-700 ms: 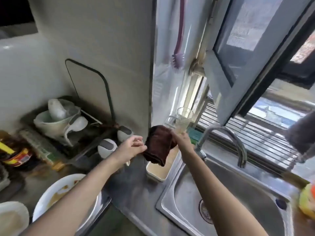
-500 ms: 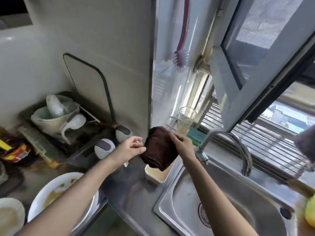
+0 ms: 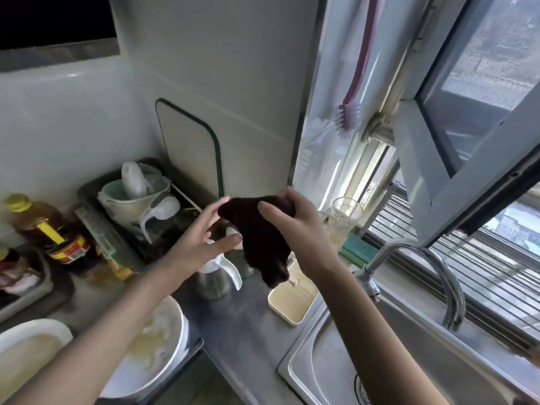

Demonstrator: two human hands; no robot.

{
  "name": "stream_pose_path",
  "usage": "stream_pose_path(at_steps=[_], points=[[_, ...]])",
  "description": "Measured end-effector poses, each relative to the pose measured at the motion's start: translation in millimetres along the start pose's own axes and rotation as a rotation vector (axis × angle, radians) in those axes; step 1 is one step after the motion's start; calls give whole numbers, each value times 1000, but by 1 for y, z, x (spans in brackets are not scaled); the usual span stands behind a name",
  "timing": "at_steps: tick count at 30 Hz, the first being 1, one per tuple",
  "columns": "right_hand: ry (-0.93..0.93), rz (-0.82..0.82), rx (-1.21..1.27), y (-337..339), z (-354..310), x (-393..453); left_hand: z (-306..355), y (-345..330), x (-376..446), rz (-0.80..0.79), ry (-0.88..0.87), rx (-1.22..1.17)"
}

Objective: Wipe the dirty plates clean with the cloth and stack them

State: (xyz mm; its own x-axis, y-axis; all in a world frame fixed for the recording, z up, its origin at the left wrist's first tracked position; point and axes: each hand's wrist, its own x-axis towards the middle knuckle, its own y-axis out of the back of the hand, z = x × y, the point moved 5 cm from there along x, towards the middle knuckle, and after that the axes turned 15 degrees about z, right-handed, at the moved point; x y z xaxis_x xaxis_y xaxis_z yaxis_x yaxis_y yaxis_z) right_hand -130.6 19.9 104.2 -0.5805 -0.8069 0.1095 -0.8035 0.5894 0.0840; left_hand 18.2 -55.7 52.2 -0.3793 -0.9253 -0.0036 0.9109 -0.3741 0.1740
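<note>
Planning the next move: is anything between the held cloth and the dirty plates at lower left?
Only the person's own left hand and forearm lie across the way from the cloth to the dirty plates.

Dark brown cloth [image 3: 264,244] hangs bunched in the air above the counter, top edge held. Two white dirty plates [image 3: 152,346] lie low left on the counter, smeared yellowish; second plate [image 3: 26,346] at frame edge.

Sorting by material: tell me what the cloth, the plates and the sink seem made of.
Cloth: dark brown fabric, matte and fuzzy, hangs limp.
Plates: white, glossy, probably ceramic, though melamine is possible.
Sink: brushed metal, likely stainless steel, with soft grey reflections.
</note>
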Motion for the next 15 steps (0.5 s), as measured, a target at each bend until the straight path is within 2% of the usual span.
stream_pose_path(at_steps=[2,3,5,7,9,11,12,15], points=[[-49,-154,118,-20,-13,-9,11,26,-15,61,4,-142],[-89,-205,172,-31,-14,-13,9,39,-22,71,64,-258],[-218,-217,270,-53,-1,-24,-4,60,-38,57,230,-421],[-395,-214,345,-75,27,-44,-24,83,-52,148,323,-432],[-540,-340,308,-102,59,-77,-48,105,-65,298,372,-398],[-653,-452,228,-128,89,-118,-82,123,-81,398,409,-252],[-714,-446,195,-138,103,-136,-101,130,-90,403,422,-146],[-860,-284,176,-154,140,-179,-169,149,-122,364,554,59]])
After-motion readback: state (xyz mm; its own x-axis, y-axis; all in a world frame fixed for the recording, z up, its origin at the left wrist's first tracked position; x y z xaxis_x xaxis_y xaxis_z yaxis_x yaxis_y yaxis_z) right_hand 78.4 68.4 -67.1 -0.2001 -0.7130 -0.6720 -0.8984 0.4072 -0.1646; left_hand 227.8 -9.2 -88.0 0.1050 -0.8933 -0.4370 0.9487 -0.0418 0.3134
